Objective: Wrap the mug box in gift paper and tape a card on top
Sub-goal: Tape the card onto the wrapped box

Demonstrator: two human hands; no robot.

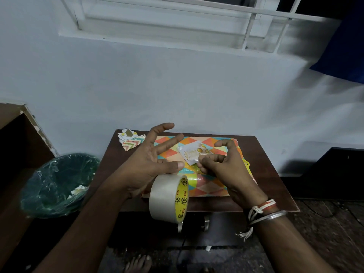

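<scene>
One small dark-brown table (262,166) stands at frame centre against a pale blue wall (177,85); a white window frame (157,20) runs along the top, and a dark stone-like floor shows below.

Count: one wrapped mug box (212,186) in triangle-patterned gift paper, lying flat on the table; one small card (194,152) on its top face; one roll of clear tape (168,198) hanging at the table's near edge; one pile of paper offcuts (131,139) at the table's upper-left corner; one bin with a plastic liner (59,184) at lower left.

Left hand (149,164): fingers spread and extended, thumb over the roll. Right hand (222,166): thumb and fingertips pinched together at the card's near corner; whether a tape strip is between them is unclear.

Card print is illegible. A yellow object (247,164) at the box's right edge is mostly hidden behind the right hand. Bare toes (137,263) are cut off at the bottom.
</scene>
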